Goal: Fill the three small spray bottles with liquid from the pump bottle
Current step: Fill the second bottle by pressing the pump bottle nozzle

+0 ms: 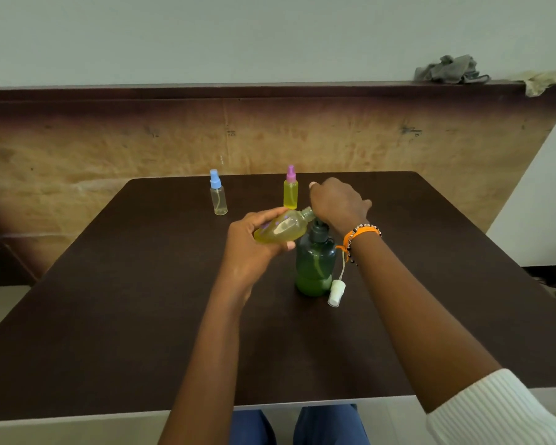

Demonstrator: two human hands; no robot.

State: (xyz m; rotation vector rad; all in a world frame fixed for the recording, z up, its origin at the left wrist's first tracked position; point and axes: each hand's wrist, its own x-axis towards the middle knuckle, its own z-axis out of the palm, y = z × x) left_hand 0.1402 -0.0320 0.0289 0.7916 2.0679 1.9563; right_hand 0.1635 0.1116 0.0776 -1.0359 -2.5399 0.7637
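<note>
On the worktop (142, 284), the blue-capped spray bottle (218, 197) stands far left, seemingly unfilled. The left hand (254, 242) grasps the open bottle (281, 229), tilted at the pump bottle (315, 261); light, slick plastic, best held mid-body. The right hand (337, 200) rests over the pump, grip unclear.

A single head-worn wide-angle camera looks forward and down from above the near edge of the desk (142, 316), close over it. It faces the far edge and the wall (270, 36) beyond; both forearms reach in from below.
</note>
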